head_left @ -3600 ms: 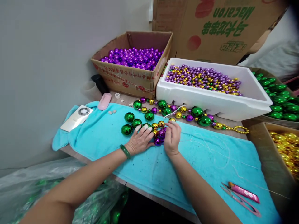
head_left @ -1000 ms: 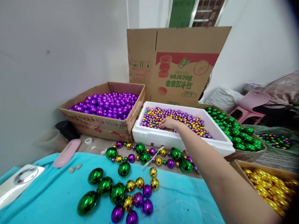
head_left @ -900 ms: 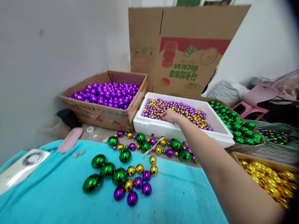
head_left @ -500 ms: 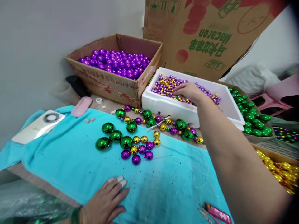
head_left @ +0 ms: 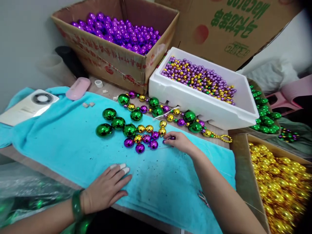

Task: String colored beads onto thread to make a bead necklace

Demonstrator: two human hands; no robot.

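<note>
Right hand (head_left: pixel 180 142) brought beads (head_left: pixel 172 138) from foam box (head_left: pixel 179 96) near "Macaron" carton (head_left: pixel 212 45).

small craft workroom by its look, open brown cardboard box (head_left: pixel 104 61) of shiny purple balls, white foam box (head_left: pixel 204 107) of small mixed beads

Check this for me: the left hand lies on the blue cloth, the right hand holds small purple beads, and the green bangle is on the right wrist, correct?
Not quite: the head view shows the green bangle on the left wrist. The left hand does lie on the blue cloth, and the right hand holds small purple beads.
</note>
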